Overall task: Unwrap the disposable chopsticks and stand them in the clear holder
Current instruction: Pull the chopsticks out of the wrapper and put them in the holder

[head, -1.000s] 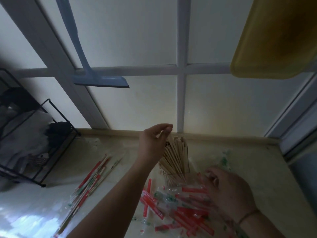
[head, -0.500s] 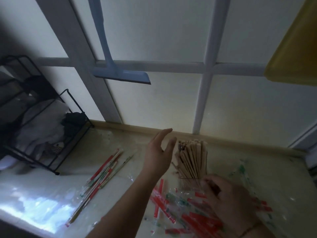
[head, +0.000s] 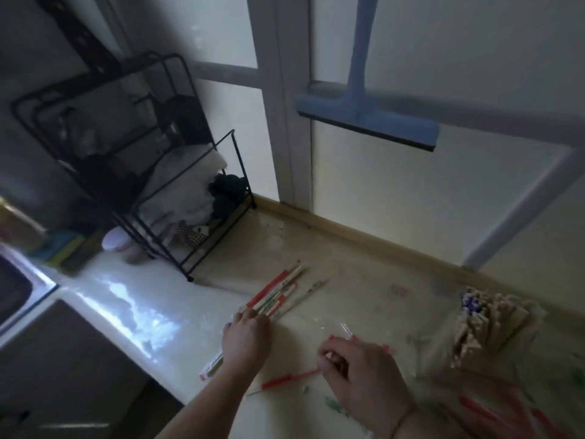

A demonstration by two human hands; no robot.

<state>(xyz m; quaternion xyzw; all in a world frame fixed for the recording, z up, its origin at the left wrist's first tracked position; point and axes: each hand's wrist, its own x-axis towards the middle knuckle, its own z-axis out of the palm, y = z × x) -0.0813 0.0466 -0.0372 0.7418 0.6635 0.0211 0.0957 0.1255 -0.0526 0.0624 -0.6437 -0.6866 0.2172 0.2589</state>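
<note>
Lowest in the frame, right of centre, the right hand [head: 357, 372] lay knuckles-up on the pale glossy counter [head: 177, 337] with its fingers curled round a red-tipped clear wrapper [head: 285, 380], whose free end trailed out to the left. Whether a chopstick was inside that wrapper could not be told. At the lower right corner lay a blurred heap of spent red-and-clear wrappers [head: 493, 413]; a sweep of the wrist there could scatter them, or a full pair could get lost among the empties.

Just left of centre, the left hand [head: 245, 340] pressed down with fingers bent over the near end of the bundle of wrapped chopsticks in red, green and clear sleeves [head: 278, 296], which fanned up and to the right. I could not tell whether it gripped one or only touched them. The bundle lay close to the counter's left edge, so a careless drag would likely have rolled some off.

At the right middle, the clear holder packed with bare wooden chopsticks [head: 481, 327] stood well apart from both hands. It looked nearly full and splayed, so forcing more in could have tipped it or pushed sticks out.

Farther, at upper left, stood a black wire rack [head: 177, 191]; at the top hung a blue squeegee [head: 367, 122].
</note>
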